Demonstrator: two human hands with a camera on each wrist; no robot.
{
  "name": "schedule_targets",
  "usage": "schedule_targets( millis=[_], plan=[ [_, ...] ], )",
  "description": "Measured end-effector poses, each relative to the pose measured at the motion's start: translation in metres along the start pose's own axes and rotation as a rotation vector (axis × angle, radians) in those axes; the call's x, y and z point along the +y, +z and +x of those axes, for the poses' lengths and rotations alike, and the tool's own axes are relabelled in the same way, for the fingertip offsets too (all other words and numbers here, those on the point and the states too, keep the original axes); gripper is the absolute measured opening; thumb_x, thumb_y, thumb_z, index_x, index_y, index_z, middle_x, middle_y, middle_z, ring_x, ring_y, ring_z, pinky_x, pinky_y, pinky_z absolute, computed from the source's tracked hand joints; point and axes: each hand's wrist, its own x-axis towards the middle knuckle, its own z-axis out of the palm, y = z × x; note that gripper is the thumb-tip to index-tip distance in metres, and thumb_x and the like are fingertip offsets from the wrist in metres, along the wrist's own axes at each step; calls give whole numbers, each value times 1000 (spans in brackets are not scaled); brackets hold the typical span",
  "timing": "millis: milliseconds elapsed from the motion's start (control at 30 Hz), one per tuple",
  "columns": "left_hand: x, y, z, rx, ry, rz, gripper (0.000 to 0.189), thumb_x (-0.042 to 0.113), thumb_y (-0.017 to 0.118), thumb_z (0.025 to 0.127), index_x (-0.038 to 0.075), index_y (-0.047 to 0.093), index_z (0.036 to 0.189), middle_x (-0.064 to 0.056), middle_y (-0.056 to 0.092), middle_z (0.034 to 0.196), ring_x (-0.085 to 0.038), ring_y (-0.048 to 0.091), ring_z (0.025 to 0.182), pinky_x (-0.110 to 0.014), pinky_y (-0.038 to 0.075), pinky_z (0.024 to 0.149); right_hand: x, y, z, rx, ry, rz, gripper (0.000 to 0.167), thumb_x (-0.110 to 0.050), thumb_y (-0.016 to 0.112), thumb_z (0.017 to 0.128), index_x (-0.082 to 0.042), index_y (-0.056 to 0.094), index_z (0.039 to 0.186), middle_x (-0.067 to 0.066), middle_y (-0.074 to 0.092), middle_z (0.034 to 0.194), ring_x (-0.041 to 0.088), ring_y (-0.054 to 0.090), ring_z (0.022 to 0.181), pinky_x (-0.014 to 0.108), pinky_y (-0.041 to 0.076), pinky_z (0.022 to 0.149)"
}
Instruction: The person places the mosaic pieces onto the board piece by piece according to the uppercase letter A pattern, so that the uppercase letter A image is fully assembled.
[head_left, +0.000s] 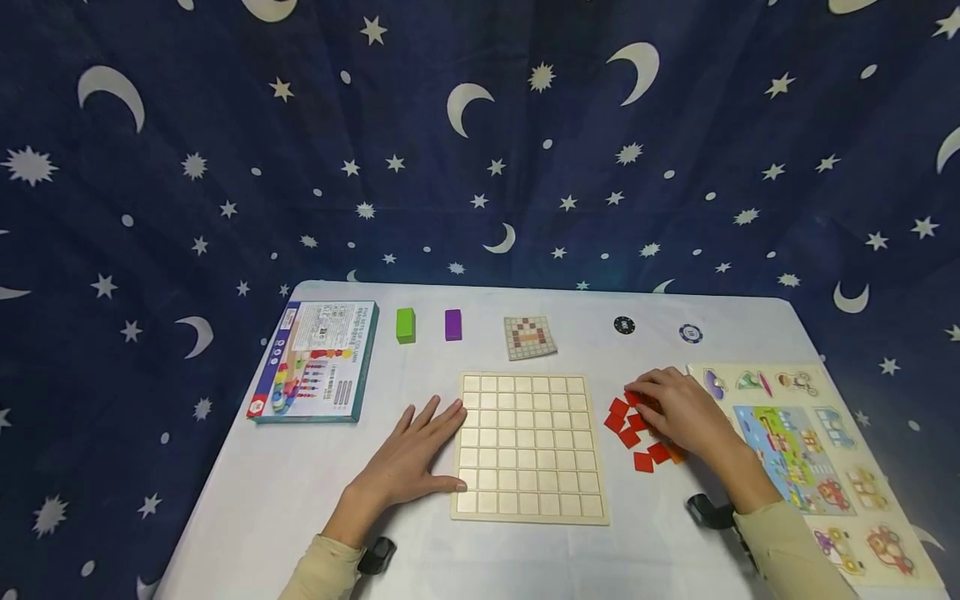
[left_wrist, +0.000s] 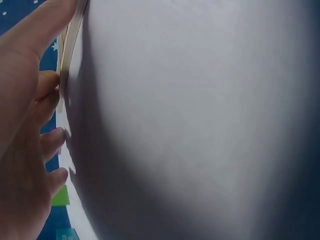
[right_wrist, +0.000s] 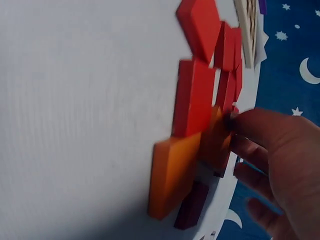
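Observation:
A square cream grid board lies flat, its cells bare. My left hand rests at its left edge with fingers spread, thumb and fingertips at the rim; the left wrist view shows the thumb against the board's side. To the right of the board lies a loose cluster of small red square tiles, with orange tiles among them. Over the cluster's far right side is my right hand, fingers loosely bent and thumb apart, its fingertips right at the tiles. The hand hides part of the cluster.
Behind the board lies a small pattern card. A purple block, a green block and a boxed set stand to the left. At the back right are two chips; a picture puzzle board lies beneath the right forearm.

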Motion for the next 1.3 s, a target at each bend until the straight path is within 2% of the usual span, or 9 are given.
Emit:
schedule_targets(
  millis=[167, 267, 400, 567, 833, 1000, 1300],
  plan=[
    [4, -2, 0, 12, 5, 6, 111, 69, 79, 82, 17, 34, 169, 0, 31, 177, -37, 22, 167, -65, 21, 135, 0, 1, 5, 71, 13, -57, 34, -21, 84, 88, -9, 80, 119, 17, 76, 118, 36, 63, 112, 53, 50, 94],
    [4, -2, -1, 16, 9, 18, 111, 69, 79, 82, 16, 34, 169, -1, 32, 177, -37, 23, 167, -65, 22, 134, -7, 6, 12, 121, 13, -35, 35, -23, 83, 87, -10, 79, 120, 15, 75, 117, 35, 62, 112, 52, 48, 92],
    [4, -2, 0, 16, 9, 21, 112, 69, 79, 82, 17, 33, 169, 0, 31, 177, -36, 23, 167, -65, 23, 134, -26, 12, 27, 154, -35, 8, 35, -26, 82, 89, -11, 79, 121, 12, 75, 116, 32, 63, 110, 52, 48, 92],
    [4, -2, 1, 9, 13, 10, 112, 68, 80, 82, 16, 33, 169, -1, 31, 177, -37, 23, 167, -66, 23, 134, -60, 17, 49, 134, -104, 42, 33, -31, 83, 92, -13, 80, 120, 9, 76, 116, 30, 65, 110, 50, 48, 90],
    [3, -1, 1, -6, 4, 16, 112, 69, 79, 82, 17, 31, 169, -1, 29, 178, -37, 21, 167, -65, 24, 134, -104, 33, 80, 52, -154, 77, 31, -35, 78, 97, -17, 80, 121, 4, 77, 118, 25, 65, 112, 43, 50, 91],
    [3, -1, 0, -11, -5, 6, 112, 69, 79, 82, 17, 31, 169, 0, 29, 178, -37, 20, 167, -65, 23, 134, -117, 40, 87, 48, -181, 91, 29, -34, 78, 98, -17, 80, 121, 3, 76, 116, 24, 64, 112, 42, 51, 91],
    [2, 0, 0, -8, 0, 9, 113, 69, 79, 82, 18, 30, 170, 1, 28, 178, -35, 19, 168, -63, 22, 135, -124, 47, 88, 68, -155, 83, 30, -33, 79, 97, -18, 80, 123, 2, 74, 112, 23, 63, 107, 41, 52, 88]
  ],
)
